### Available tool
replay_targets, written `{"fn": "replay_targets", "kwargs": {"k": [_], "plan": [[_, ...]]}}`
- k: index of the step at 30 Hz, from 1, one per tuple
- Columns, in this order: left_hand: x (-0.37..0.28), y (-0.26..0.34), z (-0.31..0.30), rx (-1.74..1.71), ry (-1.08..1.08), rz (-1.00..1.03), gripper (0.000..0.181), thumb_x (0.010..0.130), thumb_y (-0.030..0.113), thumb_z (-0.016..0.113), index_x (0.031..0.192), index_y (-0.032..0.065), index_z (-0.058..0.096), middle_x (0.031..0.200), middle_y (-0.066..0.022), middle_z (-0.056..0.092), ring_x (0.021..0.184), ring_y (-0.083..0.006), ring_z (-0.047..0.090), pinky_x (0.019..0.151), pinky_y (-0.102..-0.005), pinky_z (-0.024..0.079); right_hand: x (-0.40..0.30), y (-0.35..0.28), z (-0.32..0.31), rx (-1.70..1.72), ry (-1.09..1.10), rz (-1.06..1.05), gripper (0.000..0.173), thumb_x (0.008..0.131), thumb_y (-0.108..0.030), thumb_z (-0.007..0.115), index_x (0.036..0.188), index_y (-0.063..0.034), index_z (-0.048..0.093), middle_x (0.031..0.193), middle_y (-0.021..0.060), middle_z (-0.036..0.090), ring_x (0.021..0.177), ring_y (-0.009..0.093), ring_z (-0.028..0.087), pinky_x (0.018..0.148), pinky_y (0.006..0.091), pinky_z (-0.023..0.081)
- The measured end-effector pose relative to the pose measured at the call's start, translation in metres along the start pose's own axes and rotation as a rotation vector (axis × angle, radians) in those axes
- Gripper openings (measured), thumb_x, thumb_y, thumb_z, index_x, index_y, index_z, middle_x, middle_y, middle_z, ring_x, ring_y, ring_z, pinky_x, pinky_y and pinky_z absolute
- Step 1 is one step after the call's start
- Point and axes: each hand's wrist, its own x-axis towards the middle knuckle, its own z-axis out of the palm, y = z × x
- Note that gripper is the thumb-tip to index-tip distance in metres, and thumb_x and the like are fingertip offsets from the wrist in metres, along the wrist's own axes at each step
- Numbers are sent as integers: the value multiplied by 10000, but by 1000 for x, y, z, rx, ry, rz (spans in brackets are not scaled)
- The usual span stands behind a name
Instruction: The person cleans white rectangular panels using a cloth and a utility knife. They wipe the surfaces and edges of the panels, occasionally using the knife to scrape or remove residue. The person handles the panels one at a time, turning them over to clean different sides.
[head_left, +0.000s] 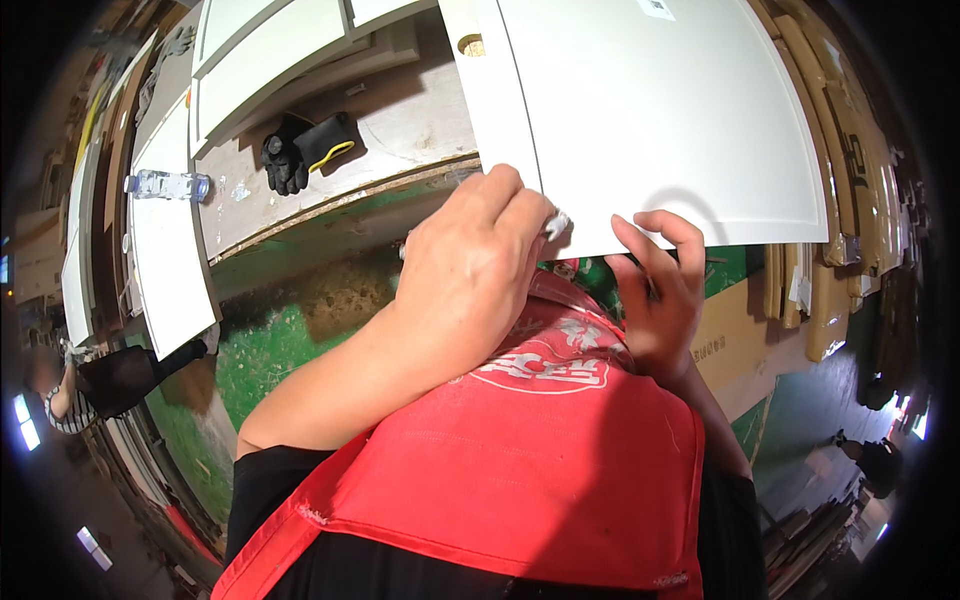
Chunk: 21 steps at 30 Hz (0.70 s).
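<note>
Before me lies a white panel (660, 127), like a cabinet door, with a thin dark groove along its left part. A round recess (472, 46) near its left edge shows bare particle board. My left hand (480, 247) is closed over the panel's near left corner, pinching a small white wad (557, 225) that looks like cloth or paper. Most of that wad is hidden by the fingers. At the near edge, my right hand (664, 292) has its fingers apart, with the fingertips close to the panel; I cannot tell whether they touch it.
Black work gloves (300, 150) with yellow trim lie on a worn workbench (420, 131). A clear plastic bottle (169, 185) rests on another white panel (169, 277). Wrapped cardboard packs (855, 172) stand at right. One person (97, 382) is at far left, another (874, 461) at far right.
</note>
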Motion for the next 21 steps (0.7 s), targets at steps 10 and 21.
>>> {"fn": "replay_targets", "kwargs": {"k": [10,21], "plan": [[-6,6,-3,44,-55,23,307,677,-88,671,953,35,614,852,-99,547,777,-296,585,641,-376,494,-2,3,-2,99,-60,56,412,822,137,645,1191,-43,679,1202,118,500,677,123,616,595,256,512],[-15,12,-3,43,-68,24,214,693,-16,619,901,26,593,848,-102,531,787,-286,570,655,-378,494,-4,4,0,93,-44,37,404,833,142,641,1196,-31,675,1211,113,504,691,112,604,606,250,519]]}}
